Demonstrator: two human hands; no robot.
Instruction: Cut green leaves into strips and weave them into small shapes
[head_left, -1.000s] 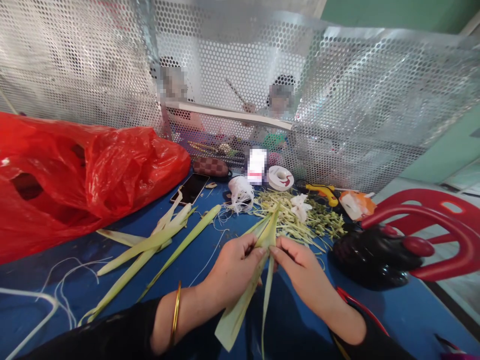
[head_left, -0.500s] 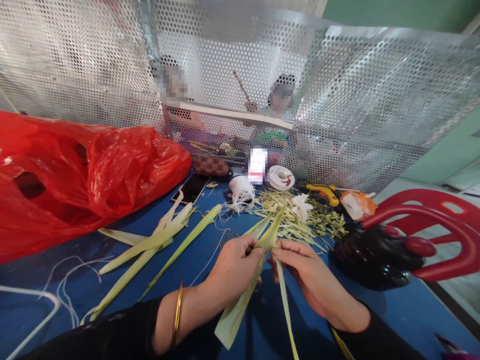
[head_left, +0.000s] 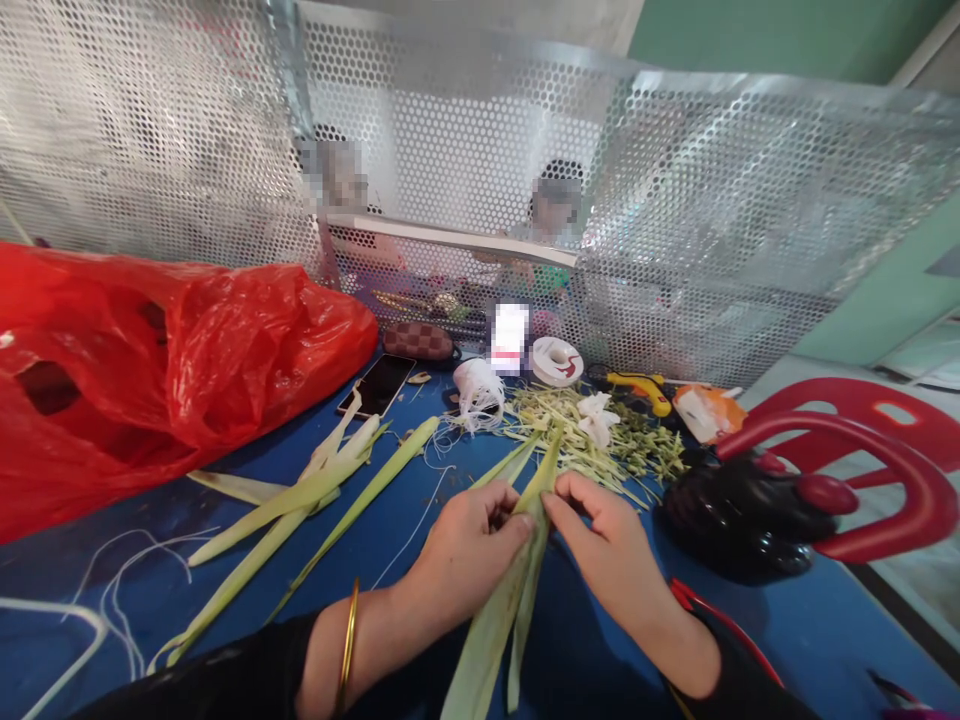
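A long pale green leaf (head_left: 480, 650) runs between my hands, narrowing toward the far side. My left hand (head_left: 461, 550) pinches it between thumb and fingers, and a gold bangle (head_left: 349, 645) circles that wrist. On the leaf's right edge, my right hand (head_left: 619, 560) is closed with thumb and fingertips together. A narrower leaf strip (head_left: 527, 610) hangs down beside the broad part. Just beyond my hands lies a pile of cut green and pale strips (head_left: 626, 455), with a crumpled white tissue (head_left: 598, 418) on it. Several more leaves (head_left: 300, 490) rest to the left.
A red plastic bag (head_left: 225, 370) fills the left side. At the back are a dark phone (head_left: 384, 385), a checkered pouch (head_left: 420, 340), white string (head_left: 480, 392), a spool (head_left: 557, 361) and a yellow tool (head_left: 641, 390). To the right stands a black kettle (head_left: 742, 525). Two people sit behind the perforated screen (head_left: 465, 130).
The narrow strip that hung from my right fingers toward the bottom edge now lies closer beside the broad leaf. My right hand has shifted slightly up along the leaf. The view has moved a little.
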